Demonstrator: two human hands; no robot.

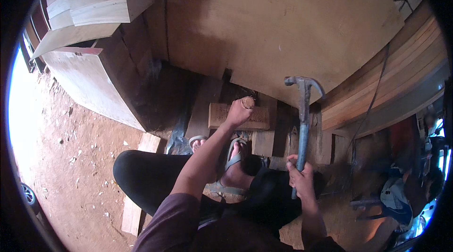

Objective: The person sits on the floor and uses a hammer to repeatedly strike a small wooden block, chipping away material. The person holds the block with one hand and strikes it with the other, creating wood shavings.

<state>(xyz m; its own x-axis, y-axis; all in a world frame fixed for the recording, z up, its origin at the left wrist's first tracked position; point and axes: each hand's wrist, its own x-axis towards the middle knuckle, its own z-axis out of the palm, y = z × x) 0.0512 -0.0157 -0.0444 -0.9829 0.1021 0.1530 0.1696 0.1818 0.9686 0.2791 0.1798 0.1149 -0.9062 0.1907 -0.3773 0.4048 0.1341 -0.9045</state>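
My left hand (238, 112) is closed around a short piece of wood (247, 102), its pale rough end showing on top, over a wooden block (219, 115) that lies across boards near my sandalled feet (233, 155). My right hand (300, 176) is wrapped round the blue-grey handle of a claw hammer (304, 98). The hammer is raised, its metal head to the right of and higher in the picture than my left hand, apart from it.
A large plywood sheet (288, 25) fills the top. Plywood boxes and panels (89, 82) stand left, long stacked boards (377, 91) right. A loose board (151, 142) lies on the dirt floor (80, 167) under my leg. Dim clutter (396, 195) sits lower right.
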